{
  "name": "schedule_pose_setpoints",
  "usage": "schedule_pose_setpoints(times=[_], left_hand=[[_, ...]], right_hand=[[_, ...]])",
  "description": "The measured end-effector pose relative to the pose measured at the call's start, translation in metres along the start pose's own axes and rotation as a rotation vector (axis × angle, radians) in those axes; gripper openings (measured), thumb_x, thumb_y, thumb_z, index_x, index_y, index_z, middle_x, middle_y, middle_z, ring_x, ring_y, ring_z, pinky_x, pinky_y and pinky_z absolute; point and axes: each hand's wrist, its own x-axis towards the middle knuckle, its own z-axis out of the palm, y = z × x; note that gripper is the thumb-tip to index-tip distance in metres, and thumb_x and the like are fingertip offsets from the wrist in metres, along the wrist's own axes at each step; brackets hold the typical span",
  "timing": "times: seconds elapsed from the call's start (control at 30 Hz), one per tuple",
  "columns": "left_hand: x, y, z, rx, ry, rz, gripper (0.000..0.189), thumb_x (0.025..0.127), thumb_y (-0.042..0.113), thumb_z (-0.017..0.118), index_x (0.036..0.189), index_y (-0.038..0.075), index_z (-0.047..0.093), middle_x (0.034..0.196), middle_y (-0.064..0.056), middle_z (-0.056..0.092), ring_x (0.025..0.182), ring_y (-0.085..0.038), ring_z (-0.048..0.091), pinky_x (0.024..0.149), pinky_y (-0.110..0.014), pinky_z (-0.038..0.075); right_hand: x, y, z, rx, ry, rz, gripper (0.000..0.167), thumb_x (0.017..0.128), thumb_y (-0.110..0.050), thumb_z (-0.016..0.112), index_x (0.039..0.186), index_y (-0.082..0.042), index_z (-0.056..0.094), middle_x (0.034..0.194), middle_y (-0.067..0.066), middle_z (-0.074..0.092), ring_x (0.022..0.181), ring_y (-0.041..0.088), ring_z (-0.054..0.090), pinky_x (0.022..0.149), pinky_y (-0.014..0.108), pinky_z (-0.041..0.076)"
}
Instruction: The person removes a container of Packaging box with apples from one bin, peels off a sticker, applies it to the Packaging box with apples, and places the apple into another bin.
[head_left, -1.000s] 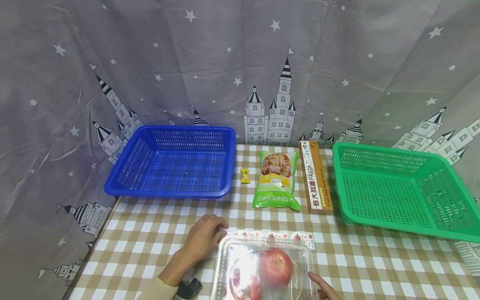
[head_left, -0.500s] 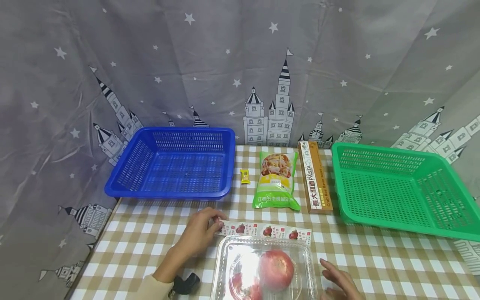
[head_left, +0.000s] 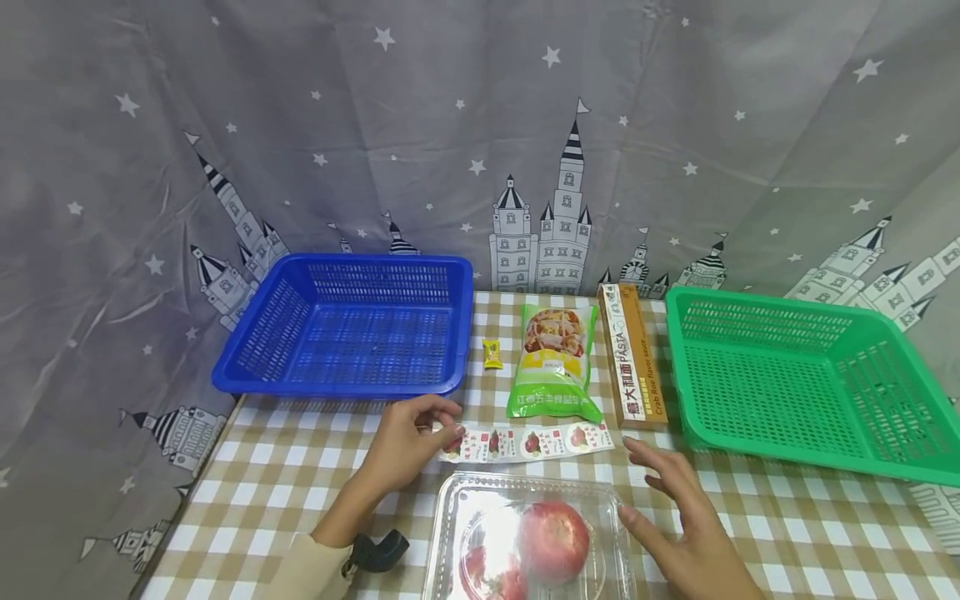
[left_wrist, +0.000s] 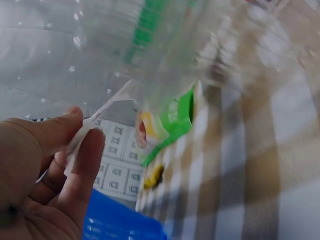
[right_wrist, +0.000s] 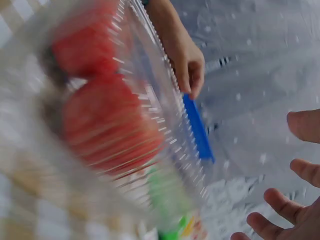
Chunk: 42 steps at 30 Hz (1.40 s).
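My left hand [head_left: 408, 437] pinches the left end of a paper strip of stickers [head_left: 517, 443] between thumb and fingers. Pictures of red fruit run along the strip, which extends rightward above the far edge of a clear plastic box [head_left: 592, 492]. Inside that box sit two red apples [head_left: 555, 542]. My right hand [head_left: 686, 525] is beside the box's right edge, fingers spread and holding nothing, its fingertips near the strip's right end. In the left wrist view the strip [left_wrist: 107, 105] shows edge-on, leaving the pinched thumb and finger.
A blue basket [head_left: 442, 387] stands back left and a green basket [head_left: 682, 400] at the right. Between them lie a small yellow packet [head_left: 491, 353], a green food bag [head_left: 555, 362] and a pasta box [head_left: 632, 354]. A checked cloth [head_left: 277, 500] covers the table.
My left hand has drawn the sticker strip away from me, out from behind the clear box's far edge. My right hand has come up further into view beside the box, fingers spreading.
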Motion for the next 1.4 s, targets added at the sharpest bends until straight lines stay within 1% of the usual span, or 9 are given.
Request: schedule_pose_setpoints(times=[0.1, 0.2, 0.27, 0.43, 0.6, 0.83, 1.07, 1.27, 1.4], left_hand=[[0.003, 0.009, 0.002, -0.078, -0.013, -0.052, 0.018, 0.078, 0.007, 0.083, 0.093, 0.006, 0.073, 0.075, 0.002, 0.069, 0.06, -0.015, 0.062, 0.052, -0.023, 0.048], [0.004, 0.017, 0.003, -0.159, -0.043, -0.094, 0.019, 0.079, 0.01, 0.083, 0.093, 0.003, 0.073, 0.077, -0.001, 0.071, 0.061, -0.018, 0.064, 0.052, -0.024, 0.049], [0.006, 0.022, 0.003, -0.21, -0.069, -0.105, 0.02, 0.079, 0.01, 0.082, 0.095, 0.001, 0.073, 0.079, -0.004, 0.072, 0.064, -0.02, 0.067, 0.054, -0.025, 0.052], [0.01, 0.031, 0.006, -0.324, -0.104, -0.102, 0.018, 0.081, 0.009, 0.081, 0.094, -0.001, 0.073, 0.083, -0.01, 0.073, 0.071, -0.023, 0.07, 0.063, -0.03, 0.057], [0.012, 0.037, 0.007, -0.41, -0.112, -0.088, 0.019, 0.083, 0.007, 0.079, 0.096, -0.005, 0.073, 0.087, -0.012, 0.073, 0.072, -0.021, 0.069, 0.062, -0.026, 0.054], [0.011, 0.047, 0.012, -0.531, -0.138, -0.086, 0.019, 0.087, 0.002, 0.072, 0.099, -0.012, 0.068, 0.092, -0.019, 0.072, 0.078, -0.019, 0.07, 0.073, -0.031, 0.057], [0.009, 0.051, 0.017, -0.651, -0.136, -0.143, 0.023, 0.089, 0.0, 0.068, 0.104, -0.017, 0.064, 0.09, -0.014, 0.072, 0.082, -0.019, 0.07, 0.07, -0.033, 0.058], [0.007, 0.052, 0.019, -0.742, -0.123, -0.173, 0.016, 0.086, -0.003, 0.068, 0.102, -0.005, 0.069, 0.088, -0.006, 0.072, 0.081, -0.015, 0.068, 0.073, -0.031, 0.057], [0.007, 0.051, 0.02, -0.842, -0.135, -0.17, 0.024, 0.083, -0.009, 0.065, 0.104, 0.003, 0.066, 0.09, -0.006, 0.07, 0.082, -0.013, 0.066, 0.073, -0.026, 0.056]], right_hand=[[0.021, -0.008, 0.005, -0.054, -0.05, -0.095, 0.074, 0.082, -0.004, 0.078, 0.147, -0.013, 0.044, 0.135, 0.002, 0.046, 0.123, 0.018, 0.043, 0.099, 0.03, 0.039], [0.04, -0.015, 0.013, -0.072, -0.108, -0.16, 0.066, 0.084, -0.012, 0.078, 0.143, -0.018, 0.05, 0.131, -0.001, 0.046, 0.121, 0.018, 0.044, 0.096, 0.037, 0.042], [0.053, -0.017, 0.019, -0.047, -0.127, -0.21, 0.055, 0.085, -0.012, 0.077, 0.136, -0.019, 0.057, 0.128, -0.001, 0.048, 0.117, 0.018, 0.048, 0.092, 0.036, 0.045], [0.084, -0.017, 0.038, 0.015, -0.087, -0.362, 0.034, 0.083, -0.006, 0.075, 0.116, -0.012, 0.069, 0.113, 0.001, 0.058, 0.102, 0.018, 0.057, 0.08, 0.029, 0.049], [0.104, -0.017, 0.053, -0.037, -0.073, -0.385, 0.026, 0.082, -0.013, 0.078, 0.107, -0.01, 0.072, 0.104, -0.002, 0.06, 0.095, 0.013, 0.058, 0.076, 0.028, 0.051], [0.116, -0.015, 0.066, -0.084, -0.114, -0.386, 0.035, 0.075, -0.028, 0.086, 0.102, -0.009, 0.074, 0.094, -0.007, 0.062, 0.084, 0.008, 0.059, 0.073, 0.023, 0.05], [0.117, -0.013, 0.071, -0.062, -0.082, -0.444, 0.024, 0.075, -0.015, 0.085, 0.096, -0.011, 0.075, 0.079, -0.006, 0.067, 0.072, 0.008, 0.062, 0.064, 0.026, 0.051], [0.118, -0.011, 0.071, -0.027, -0.07, -0.471, 0.022, 0.077, -0.012, 0.083, 0.097, -0.011, 0.073, 0.081, -0.006, 0.069, 0.074, 0.006, 0.064, 0.069, 0.025, 0.053], [0.119, -0.01, 0.072, 0.017, -0.055, -0.521, 0.019, 0.077, -0.009, 0.082, 0.092, -0.011, 0.072, 0.082, -0.004, 0.07, 0.073, 0.005, 0.063, 0.067, 0.023, 0.053]])
